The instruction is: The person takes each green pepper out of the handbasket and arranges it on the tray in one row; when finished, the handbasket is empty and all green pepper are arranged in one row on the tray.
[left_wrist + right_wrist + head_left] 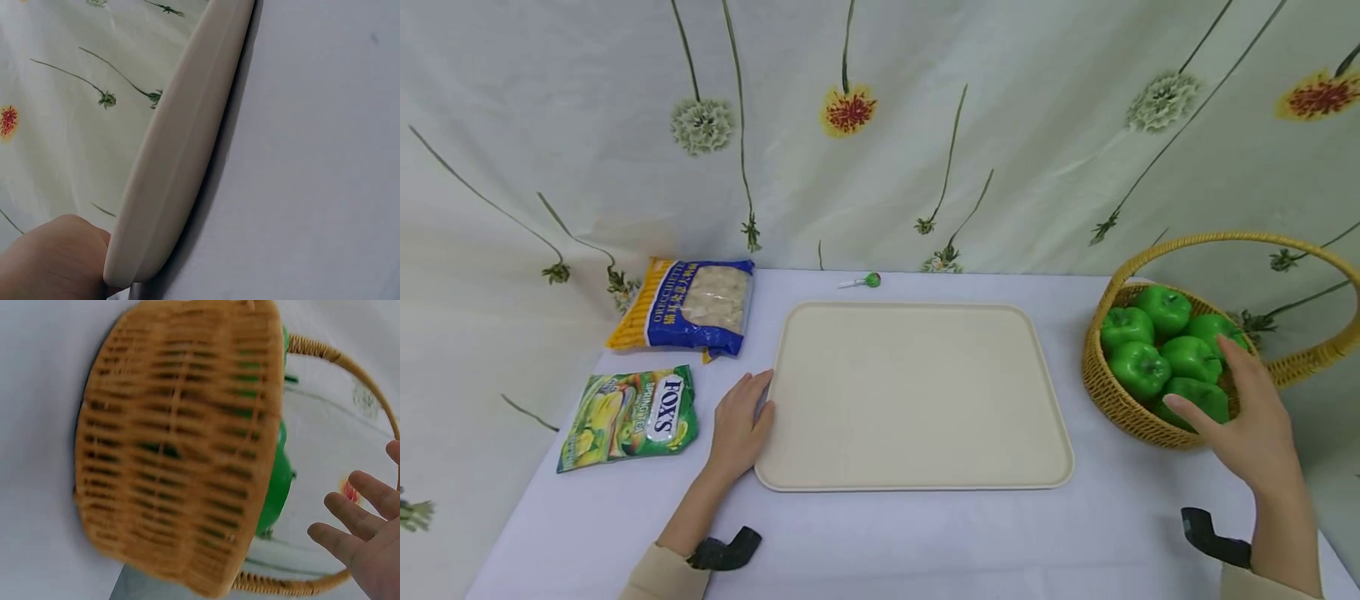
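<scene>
In the head view a cream tray (913,396) lies on the white table. My left hand (741,425) rests at its left edge, fingers relaxed, the thumb by the rim; the left wrist view shows part of the hand (56,259) beside the tray's side (181,137). At the right, my right hand (1255,417) hovers over the near right side of a wicker basket (1123,417) of green peppers (1138,369), fingers spread. From the right wrist, the hand (369,531) appears beyond the rim of the basket (175,444), holding nothing.
A blue and yellow pasta bag (700,306) and a green Fox's bag (631,414) lie left of the tray. Behind it is a green lollipop (871,280). The basket's tall handle (1225,237) arches over its right side. A floral cloth (880,167) hangs behind the table.
</scene>
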`<state>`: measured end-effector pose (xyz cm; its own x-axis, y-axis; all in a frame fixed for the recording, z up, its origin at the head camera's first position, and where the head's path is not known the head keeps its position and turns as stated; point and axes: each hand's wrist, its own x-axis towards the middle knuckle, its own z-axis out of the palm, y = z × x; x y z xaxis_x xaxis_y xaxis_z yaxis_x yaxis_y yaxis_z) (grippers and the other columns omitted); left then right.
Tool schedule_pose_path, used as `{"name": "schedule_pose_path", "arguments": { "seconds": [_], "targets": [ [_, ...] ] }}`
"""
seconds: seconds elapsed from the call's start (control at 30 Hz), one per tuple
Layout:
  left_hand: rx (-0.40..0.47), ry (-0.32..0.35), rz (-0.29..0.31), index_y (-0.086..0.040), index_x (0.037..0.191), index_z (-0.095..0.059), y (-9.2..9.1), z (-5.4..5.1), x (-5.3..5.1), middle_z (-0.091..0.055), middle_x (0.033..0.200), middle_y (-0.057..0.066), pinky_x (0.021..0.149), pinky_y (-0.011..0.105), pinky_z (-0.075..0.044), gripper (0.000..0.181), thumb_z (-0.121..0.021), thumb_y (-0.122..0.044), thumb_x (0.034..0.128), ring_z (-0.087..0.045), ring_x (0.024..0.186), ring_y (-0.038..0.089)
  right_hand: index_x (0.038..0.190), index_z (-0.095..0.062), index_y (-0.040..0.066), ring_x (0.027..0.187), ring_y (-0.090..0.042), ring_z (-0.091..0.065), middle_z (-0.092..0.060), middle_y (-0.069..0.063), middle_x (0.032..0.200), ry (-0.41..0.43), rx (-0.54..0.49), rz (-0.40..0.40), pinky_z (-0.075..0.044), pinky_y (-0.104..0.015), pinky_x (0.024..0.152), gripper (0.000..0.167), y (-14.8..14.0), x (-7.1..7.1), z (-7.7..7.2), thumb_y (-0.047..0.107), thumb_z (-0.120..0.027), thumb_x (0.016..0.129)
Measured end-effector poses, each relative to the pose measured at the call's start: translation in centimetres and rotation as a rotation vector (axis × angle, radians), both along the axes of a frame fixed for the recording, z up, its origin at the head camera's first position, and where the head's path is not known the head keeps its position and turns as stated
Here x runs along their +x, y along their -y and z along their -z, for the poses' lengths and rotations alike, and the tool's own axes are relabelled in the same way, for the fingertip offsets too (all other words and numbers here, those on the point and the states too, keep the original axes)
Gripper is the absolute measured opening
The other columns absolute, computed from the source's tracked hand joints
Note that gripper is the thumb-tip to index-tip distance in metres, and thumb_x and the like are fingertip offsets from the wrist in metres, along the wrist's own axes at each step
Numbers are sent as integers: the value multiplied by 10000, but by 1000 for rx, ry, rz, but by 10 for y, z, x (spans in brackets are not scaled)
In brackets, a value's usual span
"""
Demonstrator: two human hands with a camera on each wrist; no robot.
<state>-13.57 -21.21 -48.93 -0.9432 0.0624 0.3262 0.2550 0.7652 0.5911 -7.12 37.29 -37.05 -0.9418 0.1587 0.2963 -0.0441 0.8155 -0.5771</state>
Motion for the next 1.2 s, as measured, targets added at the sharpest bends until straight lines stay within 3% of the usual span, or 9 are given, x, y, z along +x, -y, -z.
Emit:
{"name": "schedule_pose_path", "arguments": {
  "seconds": [0.2,0.4,0.53,0.63,0.67,0.8,0.87,1.0,1.2],
  "targets": [
    [-6,67,-21,2,1407,-472,-1,-1,1,-498,1430,224,1127,666,-81,466,-488,-58,945,-330,1393,429,1581,-97,122,1468,-511,-76,-93,-242,1621,5,-35,94,-83,-737,1107,878,-20,9,8,248,-660,920],
    [-13,105,-29,-11,1424,-454,0,-3,3,-476,1453,217,1136,658,-61,472,-473,-72,956,-306,1408,423,1584,-75,173,1452,-518,-128,-119,-248,1612,30,-97,148,-131,-698,1127,844,-27,11,16,252,-617,943],
    [-12,104,-30,-1,1417,-458,0,-5,4,-476,1445,228,1126,673,-58,468,-477,-63,953,-290,1407,442,1585,-65,237,1472,-469,-136,-115,-197,1628,53,-126,185,-136,-625,1173,829,-32,10,23,276,-601,954],
    [-10,89,-29,9,1404,-468,0,-5,2,-487,1431,236,1118,686,-56,464,-486,-51,944,-282,1403,459,1582,-54,281,1480,-468,-111,-80,-160,1642,76,-164,195,-149,-649,1156,834,-40,7,30,278,-603,954],
    [-9,84,-28,11,1401,-471,0,-4,1,-491,1428,237,1116,689,-55,464,-489,-48,941,-279,1402,464,1578,-42,310,1484,-453,-127,-79,-135,1646,95,-144,217,-236,-611,1155,834,-44,6,34,309,-598,957],
    [-6,84,-22,9,1403,-468,-1,-4,0,-488,1430,238,1113,692,-53,463,-487,-48,944,-274,1403,466,1576,-13,311,1452,-520,-144,-71,-186,1636,150,-159,245,-289,-703,1062,853,-49,2,38,347,-596,955],
    [-4,90,-19,8,1406,-464,-1,-5,0,-483,1434,239,1112,692,-51,463,-484,-51,948,-268,1406,466,1579,-7,287,1442,-537,-144,-70,-213,1629,164,-155,248,-287,-712,1054,857,-49,1,39,370,-588,955],
    [-6,98,-20,9,1411,-460,-2,-5,0,-477,1440,239,1115,689,-50,464,-480,-53,951,-264,1409,464,1583,-2,212,1429,-560,-119,-54,-258,1615,163,-190,197,-163,-728,1087,874,-45,-1,37,363,-590,954],
    [-12,95,-22,3,1414,-459,-2,-4,-1,-477,1441,237,1117,686,-53,463,-479,-58,956,-267,1409,462,1576,4,102,1353,-592,-200,-140,-364,1542,208,-177,122,-164,-701,1100,900,-41,-1,36,352,-598,954]
  ]
}}
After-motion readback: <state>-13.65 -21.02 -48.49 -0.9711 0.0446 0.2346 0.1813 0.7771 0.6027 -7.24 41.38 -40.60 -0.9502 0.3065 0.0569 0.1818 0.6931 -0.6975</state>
